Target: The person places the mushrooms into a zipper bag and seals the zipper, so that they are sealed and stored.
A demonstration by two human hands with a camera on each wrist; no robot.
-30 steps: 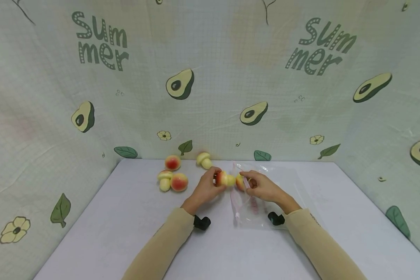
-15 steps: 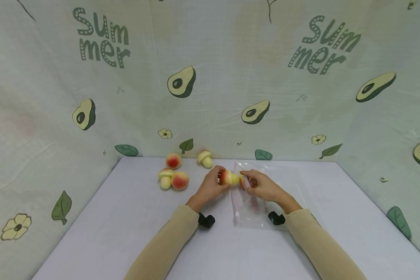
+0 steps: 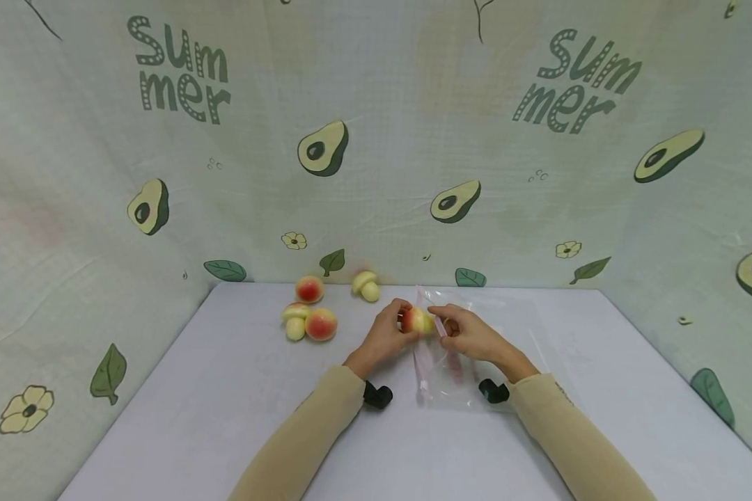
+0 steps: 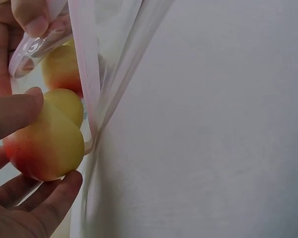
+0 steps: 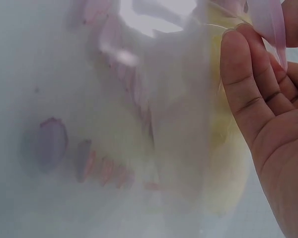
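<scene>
My left hand (image 3: 385, 335) grips a toy mushroom (image 4: 45, 141) by its red-and-yellow cap, the yellow stem pointing at the bag's mouth. Thumb on one side and fingers on the other hold it, as the left wrist view shows. My right hand (image 3: 475, 335) pinches the pink-edged rim of a clear plastic zip bag (image 3: 441, 390), which lies along the table. Behind the held mushroom, another red-and-yellow toy (image 4: 62, 68) shows at the bag's opening, partly hidden by the rim. Pink print on the bag blurs in the right wrist view.
Left of the hands on the white table (image 3: 213, 410) lie another mushroom (image 3: 295, 323), a red-and-yellow round piece (image 3: 321, 325) and a second round piece (image 3: 310, 289). A pale yellow mushroom (image 3: 366, 286) lies near the back edge, before a printed cloth (image 3: 382, 104).
My left hand has moved right with the mushroom, bringing its stem up to the bag's mouth and covering the toy there in the head view. The right hand has stayed in place.
</scene>
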